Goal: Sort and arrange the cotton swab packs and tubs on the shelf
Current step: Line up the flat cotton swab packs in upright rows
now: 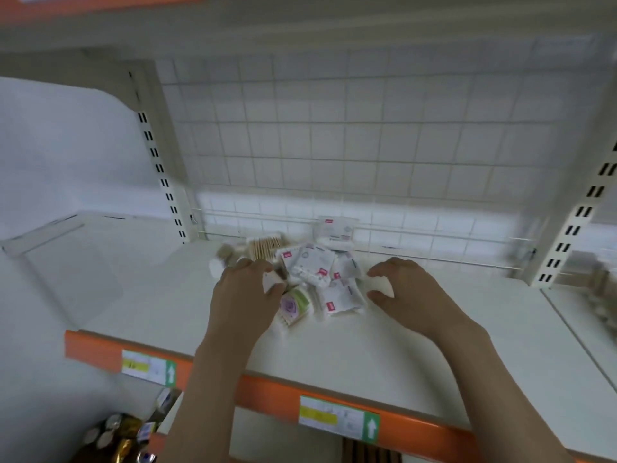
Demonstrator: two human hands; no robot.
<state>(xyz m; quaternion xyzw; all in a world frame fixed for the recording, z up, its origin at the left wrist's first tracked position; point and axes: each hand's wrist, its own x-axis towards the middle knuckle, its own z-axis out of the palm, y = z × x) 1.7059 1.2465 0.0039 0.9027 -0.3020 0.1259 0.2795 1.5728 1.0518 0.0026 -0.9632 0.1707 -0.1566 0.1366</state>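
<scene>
A loose pile of cotton swab packs lies mid-shelf near the back. It holds white packs with red labels (310,266), one nearer pack (340,299), and a pack with a purple flower and green label (293,305). A tub of wooden-stick swabs (265,245) lies behind them. One white pack (335,228) stands upright against the wire grid. My left hand (245,295) is at the pile's left side and pinches a small white pack (269,281) between thumb and fingers. At the pile's right edge my right hand (412,292) hovers with thumb and fingers spread and curved, holding nothing.
The white shelf (384,355) has an orange front rail (267,392) with price labels. A wire grid (334,145) backs it. A clear divider (66,262) stands at the left. Blurred goods (597,289) sit on the right neighbouring shelf, and bottles (120,439) below left.
</scene>
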